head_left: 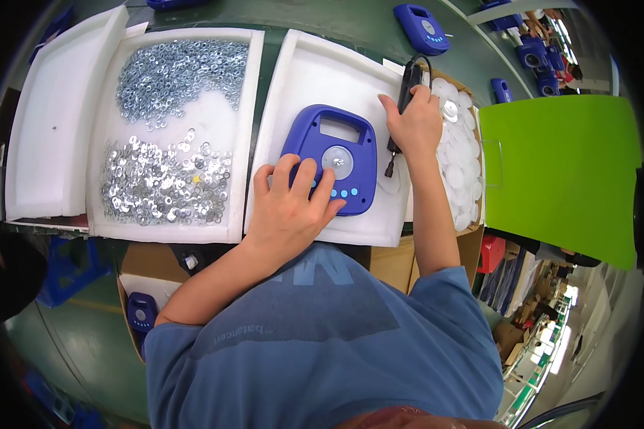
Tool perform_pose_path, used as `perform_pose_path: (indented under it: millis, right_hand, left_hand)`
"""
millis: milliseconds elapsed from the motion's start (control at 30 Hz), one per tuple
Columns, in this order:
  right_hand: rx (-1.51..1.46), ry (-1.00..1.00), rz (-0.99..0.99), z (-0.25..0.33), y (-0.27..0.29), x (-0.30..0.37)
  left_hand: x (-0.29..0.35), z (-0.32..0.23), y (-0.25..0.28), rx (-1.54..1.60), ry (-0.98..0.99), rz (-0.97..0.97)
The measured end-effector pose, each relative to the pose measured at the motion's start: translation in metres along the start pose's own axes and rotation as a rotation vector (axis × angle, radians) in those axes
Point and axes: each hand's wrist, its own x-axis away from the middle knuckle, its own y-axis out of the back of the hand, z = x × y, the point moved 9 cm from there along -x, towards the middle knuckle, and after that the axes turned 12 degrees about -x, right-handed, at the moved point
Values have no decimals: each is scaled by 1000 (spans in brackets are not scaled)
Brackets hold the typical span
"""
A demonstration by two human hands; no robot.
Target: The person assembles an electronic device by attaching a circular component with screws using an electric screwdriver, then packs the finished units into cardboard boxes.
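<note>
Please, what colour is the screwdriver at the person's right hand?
The screwdriver is black; it shows best in the head view.

Blue case (310, 146): smooth plas., semi-matt; center disc (338, 161) clear & glossy. Washers (161, 186): bare metal, v. shiny. Tray (336, 68): white, foam-like, matt. Driver (396, 136): blk plas., matt, w/ dark metal bit (389, 169). White caps (456, 154): smooth, translucent plas. Green panel (558, 168): smooth, low sheen. Shirt (322, 357): matt cloth.
</note>
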Motion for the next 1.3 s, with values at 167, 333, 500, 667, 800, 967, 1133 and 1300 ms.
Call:
perform_pose_path:
  millis: [167, 333, 500, 667, 800, 967, 1133, 1300]
  right_hand:
    - [71, -185, 122, -31, -21, 4]
    - [57, -241, 90, -48, -22, -3]
    - [-534, -462, -261, -74, 38, 7]
    - [-1408, -489, -523, -15, 103, 32]
    - [-1691, -264, -300, 36, 94, 38]
    - [-1596, 76, -253, 84, 87, 52]
    - [-1572, 71, -204, 96, 72, 53]
    - [-1585, 109, -169, 97, 53, 57]
  left_hand:
    - [-1, -10, -1, -87, -119, -61]
    - [-5, -20, -5, -127, -238, 7]
    - [-2, -24, -6, -159, -277, -9]
    - [-2, -16, -9, -51, -198, 26]
    - [-4, -8, -3, -26, -108, -2]
    - [-5, -4, -3, -10, -72, -2]
    - [-4, -1, -4, -3, -57, 19]
    - [-3, 1, -6, 30, -44, 34]
